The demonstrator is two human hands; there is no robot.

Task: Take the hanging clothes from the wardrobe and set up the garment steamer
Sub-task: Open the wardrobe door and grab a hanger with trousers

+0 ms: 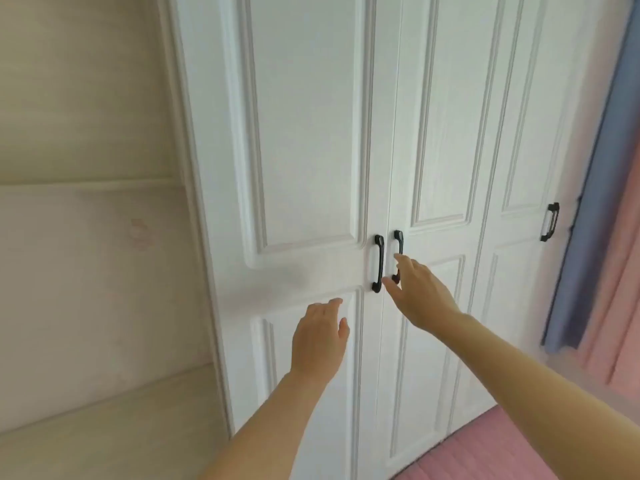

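The right hand (420, 296) spreads open fingers at the wardrobe (304, 133) door's right handle (398, 241); the left hand (318, 337), fingers loose, sits below-left of the left handle (379, 263).

Wardrobe (304, 133) centre; padded wall (86, 271) left; curtains (595, 237) right.

On your left you see a cream wall (86, 133) of wide padded panels, one faintly stained with pink. Low on your right lies a pink striped floor (485, 452). At the right edge a blue curtain (585, 220) hangs beside a pink curtain (620, 289). The light is soft and even.
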